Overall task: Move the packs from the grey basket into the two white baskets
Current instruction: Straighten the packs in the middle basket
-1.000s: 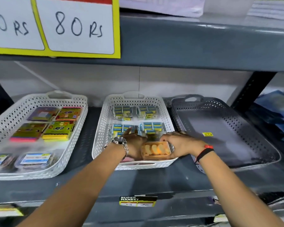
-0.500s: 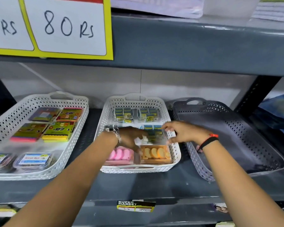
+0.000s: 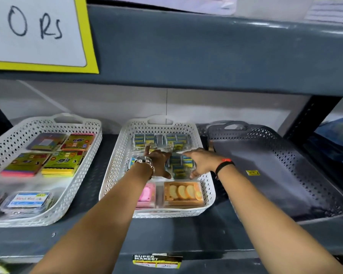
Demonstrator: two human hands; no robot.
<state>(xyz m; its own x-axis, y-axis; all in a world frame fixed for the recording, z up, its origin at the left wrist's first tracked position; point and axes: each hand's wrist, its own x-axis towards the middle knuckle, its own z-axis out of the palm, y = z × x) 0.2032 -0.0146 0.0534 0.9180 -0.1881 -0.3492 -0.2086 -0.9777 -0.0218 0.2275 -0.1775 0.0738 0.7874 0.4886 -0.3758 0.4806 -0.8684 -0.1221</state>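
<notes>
Two white baskets (image 3: 115, 155), one grey basket (image 3: 285, 155).

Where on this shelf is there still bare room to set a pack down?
The grey basket floor is bare apart from a yellow sticker. The left white basket has a bare band between its yellow pack and blue-label pack. The middle white basket is crowded, with both hands in it.

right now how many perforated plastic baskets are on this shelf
3. A white perforated plastic basket sits at the left, a second white perforated basket in the middle under both hands, and a grey perforated basket at the right. None looks hidden.
</notes>
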